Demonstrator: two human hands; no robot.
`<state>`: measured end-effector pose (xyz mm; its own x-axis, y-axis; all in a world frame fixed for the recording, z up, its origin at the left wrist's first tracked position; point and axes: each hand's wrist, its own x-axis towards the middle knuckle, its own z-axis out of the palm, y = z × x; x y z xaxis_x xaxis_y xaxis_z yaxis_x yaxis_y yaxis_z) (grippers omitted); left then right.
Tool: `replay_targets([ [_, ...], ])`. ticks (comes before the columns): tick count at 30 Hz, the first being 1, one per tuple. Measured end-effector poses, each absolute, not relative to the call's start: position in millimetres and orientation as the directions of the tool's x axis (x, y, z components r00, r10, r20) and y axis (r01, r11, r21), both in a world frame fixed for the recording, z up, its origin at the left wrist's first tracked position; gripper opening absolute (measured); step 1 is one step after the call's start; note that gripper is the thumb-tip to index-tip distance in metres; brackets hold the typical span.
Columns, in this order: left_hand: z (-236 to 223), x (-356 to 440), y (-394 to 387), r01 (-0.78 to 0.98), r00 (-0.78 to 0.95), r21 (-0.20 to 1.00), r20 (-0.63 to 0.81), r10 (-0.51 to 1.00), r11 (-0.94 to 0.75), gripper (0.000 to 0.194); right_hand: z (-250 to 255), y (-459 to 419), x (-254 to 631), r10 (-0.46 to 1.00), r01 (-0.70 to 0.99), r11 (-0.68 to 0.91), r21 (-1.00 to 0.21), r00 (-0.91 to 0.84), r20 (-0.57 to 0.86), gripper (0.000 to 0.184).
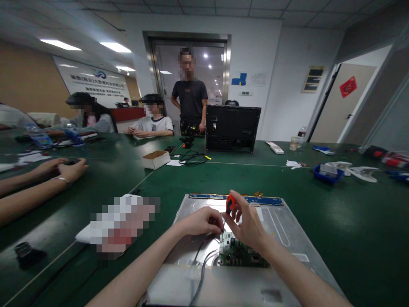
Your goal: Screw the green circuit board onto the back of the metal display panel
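My right hand is closed round a screwdriver with an orange and black handle. The screwdriver stands nearly upright, and its thin shaft points down at the upper left corner of a green circuit board. Close by on the left, my left hand has its fingers curled together beside the shaft; what they pinch, if anything, is hidden. Beneath both hands lies a silvery metal display panel with a blue strip board along its far edge. A grey cable runs over the panel, left of the circuit board.
Further back on the green table stand a black monitor casing, a small open box and a coiled black cable. A blue tray is at right. Another person's hands reach in from the left.
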<state>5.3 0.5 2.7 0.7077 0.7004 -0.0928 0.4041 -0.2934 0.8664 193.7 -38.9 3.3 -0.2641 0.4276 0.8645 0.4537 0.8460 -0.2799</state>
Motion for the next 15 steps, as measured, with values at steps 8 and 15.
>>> replay_targets([
  [8,1.2,4.2,1.2,0.388,0.729,0.874,-0.099,0.677,-0.291,0.006,2.4,-39.6,194.9,0.465,0.420,0.848,-0.323,-0.301,0.832,0.062],
  [15,0.8,3.6,2.5,0.408,0.724,0.861,-0.102,0.682,-0.304,0.007,1.8,-37.1,193.3,0.435,0.443,0.845,-0.299,-0.246,0.866,0.061],
])
